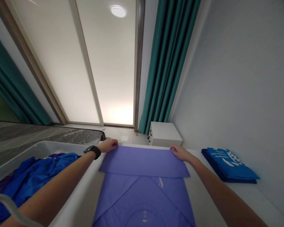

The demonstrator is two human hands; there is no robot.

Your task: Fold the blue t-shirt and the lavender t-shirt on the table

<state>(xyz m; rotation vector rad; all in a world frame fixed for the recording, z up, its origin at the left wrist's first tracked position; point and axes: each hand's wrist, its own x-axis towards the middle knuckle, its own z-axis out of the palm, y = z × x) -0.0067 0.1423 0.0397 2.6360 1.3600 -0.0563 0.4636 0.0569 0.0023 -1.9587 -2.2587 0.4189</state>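
A purple shirt (144, 201) lies flat in front of me, its neckline towards me and a small white logo on its chest. The far end of the shirt is turned over towards me as a wide straight band. At the far left corner of that fold, my left hand (110, 145), with a black watch on its wrist, has its fingers curled closed on the cloth. My right hand (181, 152) pinches the far right corner between thumb and fingers. The nearest part of the shirt runs out of view.
The shirt rests on a white table (85, 201). To the left stands a white bin (44, 145) with crumpled blue and purple clothes (42, 173). Folded blue shirts (229, 164) are stacked at the right by the wall. Beyond the table is a small white cabinet (165, 134).
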